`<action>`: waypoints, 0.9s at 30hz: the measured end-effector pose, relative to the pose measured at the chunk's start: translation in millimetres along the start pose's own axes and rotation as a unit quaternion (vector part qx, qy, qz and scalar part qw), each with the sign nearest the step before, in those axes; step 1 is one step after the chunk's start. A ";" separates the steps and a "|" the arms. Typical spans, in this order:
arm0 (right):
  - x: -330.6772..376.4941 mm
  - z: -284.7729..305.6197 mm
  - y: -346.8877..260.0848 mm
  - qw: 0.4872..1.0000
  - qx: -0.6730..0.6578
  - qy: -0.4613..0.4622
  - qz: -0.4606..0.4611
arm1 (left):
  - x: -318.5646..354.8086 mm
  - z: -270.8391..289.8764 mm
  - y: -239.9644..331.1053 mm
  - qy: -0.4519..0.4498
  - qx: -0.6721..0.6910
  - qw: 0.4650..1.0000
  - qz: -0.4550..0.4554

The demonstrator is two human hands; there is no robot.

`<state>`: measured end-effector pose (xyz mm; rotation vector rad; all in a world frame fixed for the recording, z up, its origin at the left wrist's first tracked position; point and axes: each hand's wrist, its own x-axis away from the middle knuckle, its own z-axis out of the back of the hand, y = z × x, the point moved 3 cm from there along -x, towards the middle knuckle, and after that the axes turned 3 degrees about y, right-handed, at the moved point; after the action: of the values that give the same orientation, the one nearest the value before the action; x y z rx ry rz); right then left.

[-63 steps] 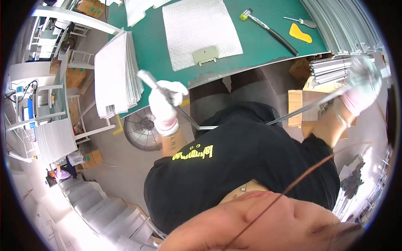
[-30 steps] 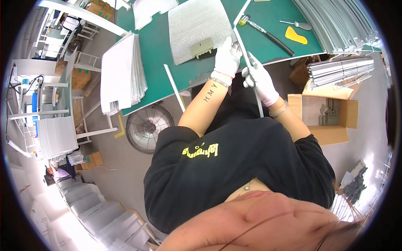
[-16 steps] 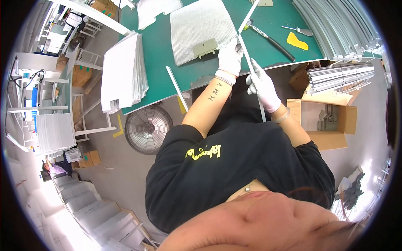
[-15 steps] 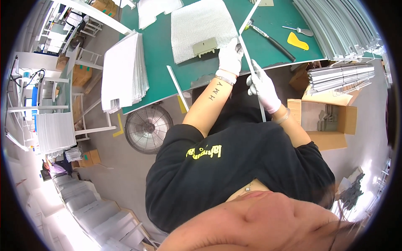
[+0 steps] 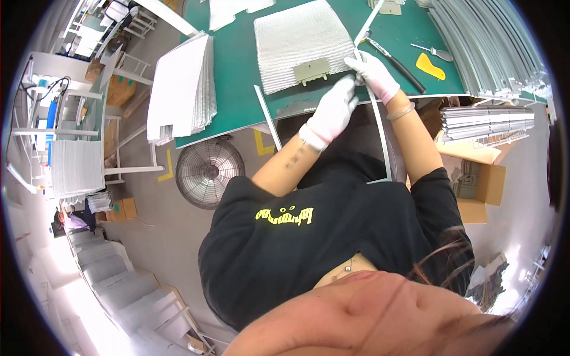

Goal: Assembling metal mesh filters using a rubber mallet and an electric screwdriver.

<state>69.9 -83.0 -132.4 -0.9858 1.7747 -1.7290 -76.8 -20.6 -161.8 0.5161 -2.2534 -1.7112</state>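
head view, looking straight down: both gloved hands meet at the near edge of the green counter (image 5: 237, 65). the left hand (image 5: 333, 110) is clenched around the upper part of a long thin metal strip (image 5: 380, 139), and the right hand (image 5: 373, 72) pinches that same strip just above it, so the two grips are touching or nearly so. the strip's long axis runs up and down the frame, from the hands at the counter edge toward the person's black shirt, bowing slightly with the lens. its top end sits right at the right corner of the silver mesh panel (image 5: 303, 47) lying flat on the counter, just beside the panel's small grey-green latch plate (image 5: 311, 70). the right hand is the one nearer that corner; the left sits a touch lower and to the left. a second loose strip (image 5: 268, 118) leans off the counter edge, left of the left forearm, apart from both hands. farther off: a stack of white panels (image 5: 181, 89) at the counter's left end, a yellow scraper (image 5: 430, 65) and a dark-handled tool (image 5: 395, 56) to the right, a floor fan (image 5: 207, 172) below the counter, an open cardboard box (image 5: 475, 184) at right.
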 end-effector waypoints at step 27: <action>74.2 -3.2 -72.7 0.983 -0.111 -0.029 0.142 | 73.1 85.1 164.7 0.240 -0.121 0.917 -0.296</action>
<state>32.9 -133.6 -49.6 -0.8111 1.9927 -1.3370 -197.9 61.5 -26.4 1.4852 -1.5929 -1.8083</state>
